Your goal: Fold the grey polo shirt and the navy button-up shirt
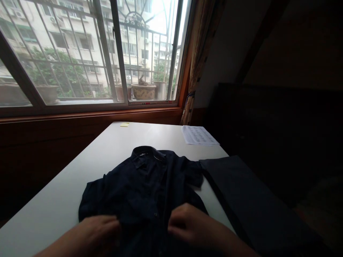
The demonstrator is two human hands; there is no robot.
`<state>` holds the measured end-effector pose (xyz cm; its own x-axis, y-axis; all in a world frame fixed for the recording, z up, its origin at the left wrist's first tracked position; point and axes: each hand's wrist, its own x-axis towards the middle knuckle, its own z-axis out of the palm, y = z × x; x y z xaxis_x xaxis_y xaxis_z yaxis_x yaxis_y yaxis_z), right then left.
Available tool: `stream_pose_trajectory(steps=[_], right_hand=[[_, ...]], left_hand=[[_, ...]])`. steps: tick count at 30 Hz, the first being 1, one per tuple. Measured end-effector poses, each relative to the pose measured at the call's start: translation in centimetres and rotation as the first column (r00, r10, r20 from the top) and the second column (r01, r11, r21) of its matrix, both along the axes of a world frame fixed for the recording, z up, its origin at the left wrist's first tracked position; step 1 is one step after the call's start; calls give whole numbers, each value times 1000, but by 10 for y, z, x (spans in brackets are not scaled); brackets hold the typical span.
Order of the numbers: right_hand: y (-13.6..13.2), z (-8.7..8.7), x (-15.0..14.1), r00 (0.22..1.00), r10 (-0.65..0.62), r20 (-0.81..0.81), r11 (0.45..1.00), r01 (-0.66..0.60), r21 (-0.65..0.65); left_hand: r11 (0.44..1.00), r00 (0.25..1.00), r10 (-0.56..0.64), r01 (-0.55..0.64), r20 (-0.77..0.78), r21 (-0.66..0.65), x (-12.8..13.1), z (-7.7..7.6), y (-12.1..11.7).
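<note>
shirt (144,185) on table (66,192), both hands' fingers (174,225) on hem

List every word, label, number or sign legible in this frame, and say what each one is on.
None can be read.
White printed sheet of paper at the far right of the white table: rows of print, too small and blurred.
Small label inside the collar of the dark navy short-sleeved shirt: pale mark, illegible.
Small yellow sticky note at the table's far edge: no writing visible.
Left hand and right hand rest on the shirt's lower front.
</note>
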<state>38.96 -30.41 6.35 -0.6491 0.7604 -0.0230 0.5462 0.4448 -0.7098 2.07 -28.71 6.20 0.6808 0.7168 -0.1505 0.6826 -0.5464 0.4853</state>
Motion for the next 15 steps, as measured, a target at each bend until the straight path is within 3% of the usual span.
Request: stream_pose_trajectory(steps=[3, 5, 7, 9, 12, 15], right_hand=[[52, 13, -5, 944, -314, -104, 941, 323, 98], [93, 10, -8, 840, -502, -205, 828, 535, 169], [132, 1, -10, 727, -636, -260, 700, 684, 202], [162, -13, -12, 661, -701, -266, 630, 750, 203], [188, -38, -15, 610, -749, -258, 580, 793, 189], [195, -63, -18, 582, -766, -273, 552, 813, 184]], left_hand=[[982, 998, 44, -53, 55, 179, 35, 34, 52], [965, 996, 42, -62, 82, 256, 57, 37, 89], [937, 995, 49, -77, 90, 342, 75, 27, 123], [900, 994, 52, -90, 100, 427, 89, 10, 151], [872, 991, 31, -90, 130, 481, 100, -14, 176], [860, 986, 28, -108, 165, 498, 101, -34, 184]])
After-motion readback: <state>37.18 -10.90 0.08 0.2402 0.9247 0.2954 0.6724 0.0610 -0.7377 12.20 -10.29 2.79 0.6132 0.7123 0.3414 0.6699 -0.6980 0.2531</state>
